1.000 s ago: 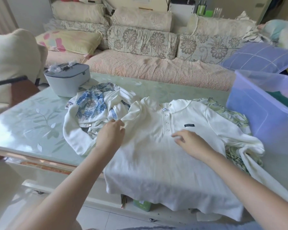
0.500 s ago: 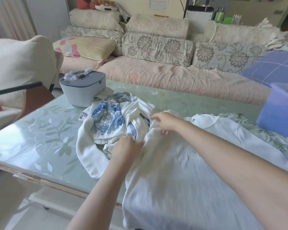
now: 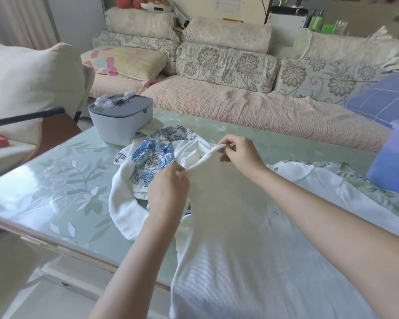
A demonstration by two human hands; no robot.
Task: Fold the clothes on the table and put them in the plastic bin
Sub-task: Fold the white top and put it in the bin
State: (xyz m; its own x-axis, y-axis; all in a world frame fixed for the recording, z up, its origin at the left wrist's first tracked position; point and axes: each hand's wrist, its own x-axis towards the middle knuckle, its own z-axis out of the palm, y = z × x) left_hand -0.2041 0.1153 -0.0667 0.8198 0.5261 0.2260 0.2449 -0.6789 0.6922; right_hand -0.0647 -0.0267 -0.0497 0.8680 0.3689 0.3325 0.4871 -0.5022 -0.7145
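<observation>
A: Where is the white shirt [image 3: 251, 261]?

B: Spread on the counter [image 3: 55, 180] at its near edge. Its long axis runs from that edge toward the far one, and the collar points away from the person. The lower part hangs over the near edge and runs out of view.

A: And the hands?

B: Both grip it. The left hand [image 3: 168, 189] pinches the shirt's left side with curled fingers. The right hand [image 3: 242, 153], farther across the counter, pinches the same rolled edge between thumb and fingers. That edge is lifted off the counter and stretches between them, slanting from near-left to far-right.

A: What lies around it?

B: A blue-print garment [image 3: 151, 155] sits crumpled just beyond the left hand, touching the shirt on its left. A leaf-print garment [image 3: 378, 194] shows from under the shirt's right side. The plastic bin [image 3: 392, 166] stands at the right edge of the counter, only partly in view.

A: Anything else?

B: A grey box [image 3: 122, 120] stands near the far left corner, and a sofa [image 3: 240, 107] sits behind the far edge.
</observation>
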